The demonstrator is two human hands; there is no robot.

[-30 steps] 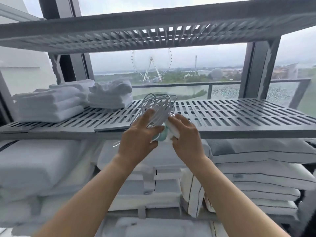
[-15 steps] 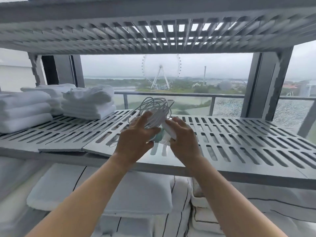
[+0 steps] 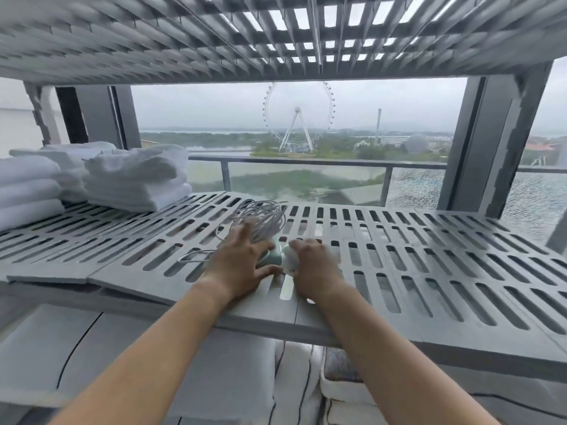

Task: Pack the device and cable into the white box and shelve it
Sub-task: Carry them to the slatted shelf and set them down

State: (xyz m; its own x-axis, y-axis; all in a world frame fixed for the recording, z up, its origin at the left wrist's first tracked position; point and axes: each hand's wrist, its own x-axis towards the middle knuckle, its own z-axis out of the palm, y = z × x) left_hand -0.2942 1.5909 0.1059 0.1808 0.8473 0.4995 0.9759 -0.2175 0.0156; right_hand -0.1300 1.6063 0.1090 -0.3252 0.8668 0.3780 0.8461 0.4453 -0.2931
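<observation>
A small device [image 3: 274,256] with a pale green body and a white end lies on the grey slatted shelf [image 3: 429,256], between my hands. Its coiled white cable [image 3: 266,217] rests on the shelf just behind, with a loose loop trailing left. My left hand [image 3: 242,265] lies over the cable and the green part, fingers spread. My right hand [image 3: 316,265] is curled around the device's white end. No white box is in view.
Stacks of folded white towels [image 3: 135,179] stand on the shelf's left side. Another slatted shelf [image 3: 214,35] hangs close overhead. White bedding [image 3: 214,378] fills the level below. A grey upright post [image 3: 491,142] stands at the right, with a window behind.
My hands have lowered the device and cable from mid-air onto the shelf. The left hand's fingers have spread. The view has moved closer and up.
</observation>
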